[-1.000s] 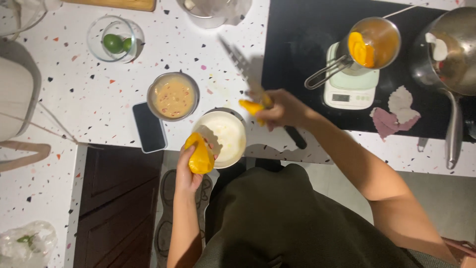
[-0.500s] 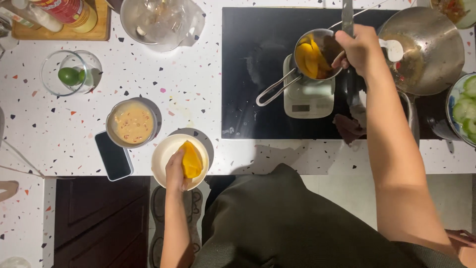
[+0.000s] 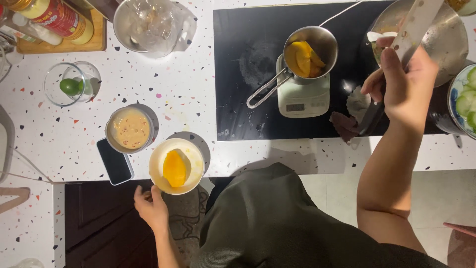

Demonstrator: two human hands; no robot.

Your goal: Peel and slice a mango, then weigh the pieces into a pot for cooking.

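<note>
Speckled terrazzo counter (image 3: 198, 99); right hand (image 3: 406, 84) fingers clench knife (image 3: 414, 30), left hand (image 3: 151, 208) released.

Knife (image 3: 414, 30) in right hand (image 3: 404, 87) — mango pot (image 3: 310, 52) beside

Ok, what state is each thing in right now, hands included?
Right hand: closed in a grip on the knife, blade pointing away.
Left hand: open, empty, just below the white bowl.
White bowl: holds one orange fruit piece.
Small saucepan: on the kitchen scale, holding orange fruit slices.
Metal cup: filled with tan sauce.
Phone: screen dark.
</note>
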